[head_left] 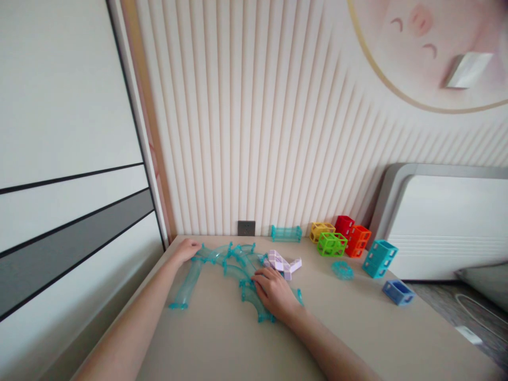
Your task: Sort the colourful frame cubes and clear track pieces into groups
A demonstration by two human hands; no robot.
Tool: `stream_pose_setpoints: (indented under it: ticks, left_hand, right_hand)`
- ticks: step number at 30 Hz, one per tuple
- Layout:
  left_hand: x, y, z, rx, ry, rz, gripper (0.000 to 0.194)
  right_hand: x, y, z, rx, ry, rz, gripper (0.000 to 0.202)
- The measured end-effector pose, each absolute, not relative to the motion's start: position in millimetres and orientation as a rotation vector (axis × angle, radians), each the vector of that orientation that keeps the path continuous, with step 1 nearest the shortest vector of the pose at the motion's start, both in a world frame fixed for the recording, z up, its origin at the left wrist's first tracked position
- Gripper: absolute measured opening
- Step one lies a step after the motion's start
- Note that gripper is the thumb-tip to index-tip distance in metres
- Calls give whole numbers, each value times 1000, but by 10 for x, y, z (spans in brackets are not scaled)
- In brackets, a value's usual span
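Both forearms run up from the near edge onto the desk [357, 328]. Right hand [275, 293] lies palm down, grasping a curved teal track [254, 301] at the near end of the joined run. Left hand [186, 248] rests loosely open on the far left end of the tracks [216, 255]. One loose straight tube [186, 286] angles toward the camera between the arms, nearer the left. Lilac snake toy [283, 263] lies just beyond the right fingers; coloured cubes [341, 238] sit well right.
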State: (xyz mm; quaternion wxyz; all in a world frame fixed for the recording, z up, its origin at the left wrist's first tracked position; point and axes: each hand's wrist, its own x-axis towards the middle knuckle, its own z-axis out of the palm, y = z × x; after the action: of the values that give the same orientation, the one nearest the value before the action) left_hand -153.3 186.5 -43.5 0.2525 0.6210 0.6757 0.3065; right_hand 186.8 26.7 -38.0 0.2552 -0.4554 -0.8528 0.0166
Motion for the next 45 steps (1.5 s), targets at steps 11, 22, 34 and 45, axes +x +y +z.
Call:
stream_pose_setpoints:
  ticks: [11, 22, 34, 45]
  left_hand:
    - [-1406, 2024, -429, 1762, 1891, 777, 11]
    - [-1203, 1853, -177, 1661, 1786, 1145, 34]
    - [-927, 1569, -70, 1830, 1635, 1480, 29]
    - [-810, 1427, -66, 2290, 1729, 1506, 35]
  right_hand:
    - [1857, 241, -356, -1244, -2320, 59, 23]
    - [1857, 242, -349, -1236, -2320, 67, 24]
    - [1858, 253, -374, -1256, -2328, 47, 19]
    - [1853, 254, -345, -1258, -2339, 69, 19]
